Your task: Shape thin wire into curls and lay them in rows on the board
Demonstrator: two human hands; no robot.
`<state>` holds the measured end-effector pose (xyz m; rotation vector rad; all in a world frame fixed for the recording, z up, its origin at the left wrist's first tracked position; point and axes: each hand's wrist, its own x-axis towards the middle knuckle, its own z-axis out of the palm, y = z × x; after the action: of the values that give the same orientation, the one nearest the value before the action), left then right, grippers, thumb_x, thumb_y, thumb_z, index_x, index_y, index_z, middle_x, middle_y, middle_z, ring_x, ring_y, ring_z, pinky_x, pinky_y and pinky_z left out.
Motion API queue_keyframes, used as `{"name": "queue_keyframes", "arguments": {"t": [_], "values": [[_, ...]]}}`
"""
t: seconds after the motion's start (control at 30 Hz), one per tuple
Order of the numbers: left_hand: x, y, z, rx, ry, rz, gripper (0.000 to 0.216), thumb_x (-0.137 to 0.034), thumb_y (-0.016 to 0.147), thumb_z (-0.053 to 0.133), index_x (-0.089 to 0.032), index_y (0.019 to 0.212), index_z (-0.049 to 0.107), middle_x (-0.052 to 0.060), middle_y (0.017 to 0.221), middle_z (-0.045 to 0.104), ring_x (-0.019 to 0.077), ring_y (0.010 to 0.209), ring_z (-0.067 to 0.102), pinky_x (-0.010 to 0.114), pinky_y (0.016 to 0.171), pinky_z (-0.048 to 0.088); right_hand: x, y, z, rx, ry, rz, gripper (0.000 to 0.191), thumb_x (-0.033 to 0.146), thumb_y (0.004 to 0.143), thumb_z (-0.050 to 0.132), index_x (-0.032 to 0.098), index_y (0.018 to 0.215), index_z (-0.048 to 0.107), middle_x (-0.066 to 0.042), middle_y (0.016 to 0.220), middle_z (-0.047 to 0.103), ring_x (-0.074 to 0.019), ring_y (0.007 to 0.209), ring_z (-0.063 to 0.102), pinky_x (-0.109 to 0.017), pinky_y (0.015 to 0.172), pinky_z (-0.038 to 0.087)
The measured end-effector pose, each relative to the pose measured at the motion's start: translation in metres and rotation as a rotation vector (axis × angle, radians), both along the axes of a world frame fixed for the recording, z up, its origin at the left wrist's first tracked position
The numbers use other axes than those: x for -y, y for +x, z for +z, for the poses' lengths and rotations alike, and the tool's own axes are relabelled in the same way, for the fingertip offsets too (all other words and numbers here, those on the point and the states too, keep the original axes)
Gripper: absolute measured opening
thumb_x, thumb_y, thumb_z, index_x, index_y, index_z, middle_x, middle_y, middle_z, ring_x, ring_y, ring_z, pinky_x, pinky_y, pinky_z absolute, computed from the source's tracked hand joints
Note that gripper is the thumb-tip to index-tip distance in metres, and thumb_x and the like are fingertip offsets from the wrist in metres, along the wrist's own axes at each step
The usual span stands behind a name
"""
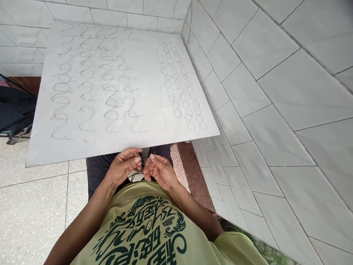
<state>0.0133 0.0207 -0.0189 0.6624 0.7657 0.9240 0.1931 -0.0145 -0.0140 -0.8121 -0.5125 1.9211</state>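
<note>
My two bare hands worked just off the near edge of a white board (150, 84), above my lap, with a thin curved wire (142, 163) between them. My left hand (124, 165) pinched the wire between thumb and forefinger, one length of it rising past the fingertips and a bowed stretch crossing toward the other side. My right hand (161, 169) closed thumb against forefinger on the wire, and a short end stood up beyond the thumb; its remaining fingers were loosely curled. Where exactly the wire ran behind the fingers I could not tell. On the board lay two groups of shaped wire: at left, open wavy wires (111, 88) in four rough columns, many overlapping their neighbours; at right, narrower looped wires (180, 90) resembling figure eights, in three slanting rows. The board's right side stood beside a tiled wall (248, 92), with a dark red skirting (193, 173) along its foot, and its far edge faced a second tiled wall (118, 16). Below lay a speckled floor (33, 206); dark fabric (15, 106) appeared at far left. I wore a yellow-green shirt (118, 211) with dark lettering and dark trousers (96, 169), seen beneath the board's near edge.
</note>
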Motion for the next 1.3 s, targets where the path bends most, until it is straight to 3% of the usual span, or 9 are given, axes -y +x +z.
{"name": "queue_keyframes", "arguments": {"t": [0.1, 0.2, 0.37, 0.57, 0.87, 1.0, 1.17, 1.3], "values": [[0.002, -0.003, 0.011, 0.021, 0.002, -0.029, 0.047, -0.020, 0.081, 0.083, -0.018, 0.127, 0.072, 0.008, 0.101, 0.072, 0.0170, 0.083, 0.069, 0.029, 0.070, 0.060, 0.000, 0.001, -0.001, -0.014, 0.006, -0.054, 0.039, 0.053, 0.092, 0.072, 0.015, 0.083, 0.068, -0.004, 0.065, 0.073, -0.0139, 0.049, 0.064, -0.022, 0.044, 0.051], [0.004, -0.005, 0.021, 0.031, 0.015, -0.009, 0.044, -0.031, 0.090, 0.075, -0.017, 0.131, 0.070, 0.014, 0.115, 0.070, 0.0217, 0.095, 0.068, 0.034, 0.076, 0.061, 0.001, 0.004, -0.002, -0.040, 0.023, -0.087, 0.037, 0.051, 0.094, 0.070, 0.016, 0.082, 0.067, -0.004, 0.065, 0.072, -0.0134, 0.049, 0.063, -0.022, 0.044, 0.050], [-0.001, 0.002, 0.033, 0.006, -0.023, 0.044, 0.048, -0.050, 0.099, 0.059, -0.013, 0.125, 0.072, 0.019, 0.122, 0.071, 0.0217, 0.090, 0.068, 0.034, 0.075, 0.059, 0.004, 0.006, -0.002, -0.046, 0.009, -0.057, 0.038, 0.052, 0.093, 0.071, 0.017, 0.081, 0.065, -0.002, 0.063, 0.069, -0.0126, 0.047, 0.060, -0.021, 0.042, 0.048], [-0.005, 0.008, 0.036, -0.036, -0.023, 0.076, 0.047, -0.052, 0.099, 0.058, -0.009, 0.105, 0.077, 0.013, 0.093, 0.073, 0.0115, 0.064, 0.057, 0.023, 0.061, 0.050, 0.008, 0.005, -0.005, -0.062, 0.020, -0.061, 0.036, 0.049, 0.096, 0.069, 0.016, 0.082, 0.066, -0.003, 0.065, 0.070, -0.0125, 0.049, 0.061, -0.021, 0.044, 0.049], [0.000, 0.007, 0.043, -0.036, -0.107, 0.063, 0.041, -0.051, 0.097, 0.061, -0.012, 0.088, 0.074, 0.008, 0.083, 0.067, 0.0150, 0.067, 0.061, 0.027, 0.060, 0.053, 0.008, 0.009, -0.013, 0.034, 0.043, -0.081, 0.039, 0.055, 0.092, 0.072, 0.017, 0.084, 0.065, -0.004, 0.068, 0.073, -0.0151, 0.053, 0.065, -0.024, 0.048, 0.052], [0.000, 0.007, 0.045, -0.075, -0.125, 0.085, 0.044, -0.052, 0.096, 0.062, -0.011, 0.090, 0.075, 0.009, 0.082, 0.068, 0.0148, 0.067, 0.061, 0.026, 0.059, 0.052, 0.006, 0.009, -0.013, 0.014, 0.054, -0.073, 0.038, 0.053, 0.093, 0.070, 0.017, 0.083, 0.065, -0.005, 0.068, 0.072, -0.0151, 0.052, 0.065, -0.024, 0.047, 0.051], [-0.004, 0.005, 0.043, -0.150, -0.039, 0.080, 0.052, -0.058, 0.096, 0.059, -0.010, 0.106, 0.076, 0.014, 0.092, 0.074, 0.0157, 0.065, 0.062, 0.028, 0.059, 0.051, 0.005, 0.007, -0.010, 0.010, 0.049, -0.052, 0.039, 0.054, 0.094, 0.069, 0.017, 0.082, 0.065, -0.003, 0.065, 0.070, -0.0133, 0.050, 0.061, -0.023, 0.046, 0.049], [-0.010, 0.001, 0.043, -0.195, 0.007, 0.046, 0.051, -0.058, 0.095, 0.061, -0.010, 0.103, 0.077, 0.012, 0.084, 0.074, 0.0161, 0.063, 0.063, 0.028, 0.060, 0.052, 0.005, 0.007, -0.008, 0.036, 0.061, -0.018, 0.041, 0.056, 0.094, 0.068, 0.017, 0.081, 0.064, -0.003, 0.064, 0.070, -0.0135, 0.050, 0.062, -0.023, 0.046, 0.049]]}}
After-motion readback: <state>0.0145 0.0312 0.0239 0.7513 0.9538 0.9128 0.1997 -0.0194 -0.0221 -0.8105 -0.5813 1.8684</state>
